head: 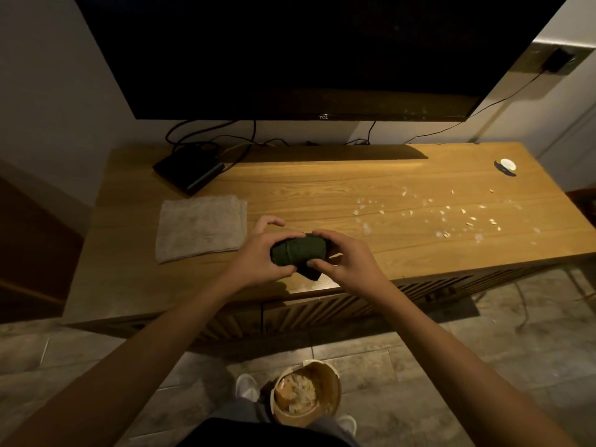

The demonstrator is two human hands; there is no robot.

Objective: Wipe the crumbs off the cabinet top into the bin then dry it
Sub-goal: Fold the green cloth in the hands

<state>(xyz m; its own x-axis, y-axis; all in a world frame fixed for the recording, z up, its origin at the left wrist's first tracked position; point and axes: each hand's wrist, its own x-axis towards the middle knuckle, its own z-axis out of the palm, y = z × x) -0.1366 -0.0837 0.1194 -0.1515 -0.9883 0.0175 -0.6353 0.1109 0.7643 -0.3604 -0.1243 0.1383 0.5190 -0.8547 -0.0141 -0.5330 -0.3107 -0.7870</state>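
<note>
Both hands hold a rolled dark green cloth (298,253) just above the front edge of the wooden cabinet top (322,195). My left hand (258,253) grips its left end and my right hand (345,256) grips its right end. Several pale crumbs (445,214) lie scattered over the right half of the cabinet top. A folded grey towel (200,227) lies flat on the left part of the top. A round brown bin (306,393) with scraps inside stands on the floor between my feet, below the cabinet's front.
A large black TV (306,56) hangs over the back of the cabinet, with cables behind. A black box (188,171) sits at the back left. A small white and dark object (506,166) lies at the back right. Tiled floor lies in front.
</note>
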